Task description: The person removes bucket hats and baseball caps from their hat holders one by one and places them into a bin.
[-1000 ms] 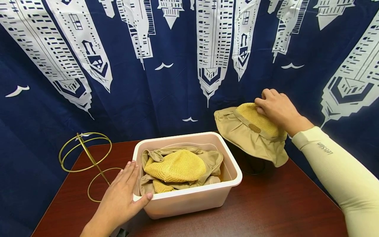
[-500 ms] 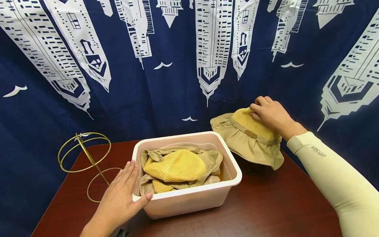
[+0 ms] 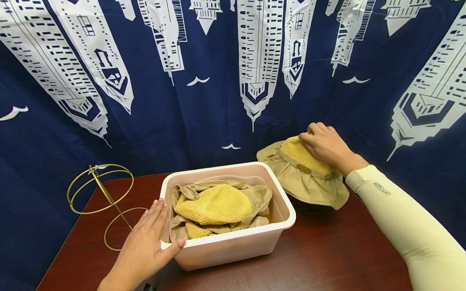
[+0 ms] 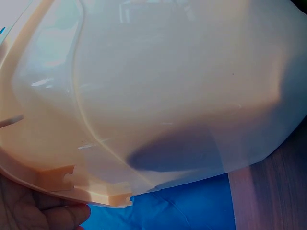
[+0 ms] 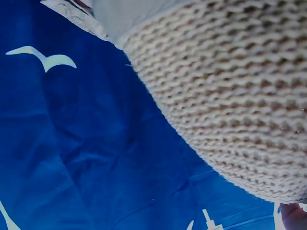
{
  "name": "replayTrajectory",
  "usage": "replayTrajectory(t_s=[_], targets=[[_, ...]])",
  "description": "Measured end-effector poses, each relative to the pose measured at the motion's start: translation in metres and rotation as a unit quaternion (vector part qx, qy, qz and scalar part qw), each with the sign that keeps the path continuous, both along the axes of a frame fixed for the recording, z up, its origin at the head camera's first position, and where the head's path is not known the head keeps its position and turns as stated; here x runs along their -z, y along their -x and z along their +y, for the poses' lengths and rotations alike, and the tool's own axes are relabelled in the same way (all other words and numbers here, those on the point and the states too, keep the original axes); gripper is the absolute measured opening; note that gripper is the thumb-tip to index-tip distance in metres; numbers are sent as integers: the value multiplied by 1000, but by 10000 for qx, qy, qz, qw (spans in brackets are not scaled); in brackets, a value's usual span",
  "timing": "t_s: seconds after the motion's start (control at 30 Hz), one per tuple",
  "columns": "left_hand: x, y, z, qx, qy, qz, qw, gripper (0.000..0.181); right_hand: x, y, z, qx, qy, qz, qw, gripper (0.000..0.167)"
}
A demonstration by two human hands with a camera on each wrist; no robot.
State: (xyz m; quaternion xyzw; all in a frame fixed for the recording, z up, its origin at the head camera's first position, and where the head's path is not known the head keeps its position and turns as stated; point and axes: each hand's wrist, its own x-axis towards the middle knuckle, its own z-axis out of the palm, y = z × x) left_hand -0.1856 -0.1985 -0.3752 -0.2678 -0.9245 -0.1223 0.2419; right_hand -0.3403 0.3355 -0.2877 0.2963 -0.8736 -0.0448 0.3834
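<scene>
A yellow knit sun hat [image 3: 303, 159] with a wide tan cloth brim is at the back right, crown up. My right hand [image 3: 325, 145] pinches the top of its crown from above. In the right wrist view the knit crown [image 5: 230, 96] fills the upper right, with a fingertip at the lower right edge. A pale pink plastic bin [image 3: 233, 250] stands in the middle, holding more yellow and tan hats [image 3: 218, 204]. My left hand [image 3: 145, 238] rests on its near left corner, fingers along the left rim and thumb at the front.
A gold wire stand with rings [image 3: 109, 198] is on the left side of the dark red wooden table [image 3: 309, 254]. Something dark [image 3: 307, 207] shows beneath the sun hat's brim. A navy curtain with white printed buildings [image 3: 214, 113] hangs behind the table.
My right hand has come down and slightly left with the sun hat, whose brim is now lower over the dark thing beneath. My left hand has stayed on the bin.
</scene>
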Motion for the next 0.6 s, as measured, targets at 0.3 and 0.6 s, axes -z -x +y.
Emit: replayTrajectory(t_s=[0.3, 0.6], targets=[[1, -2, 0, -26, 22, -100, 9999, 85, -9, 2, 3, -19, -205, 149, 9997, 10], [1, 0, 0, 48, -14, 33, 10000, 86, -37, -6, 10, 155, -293, 221, 9992, 6]])
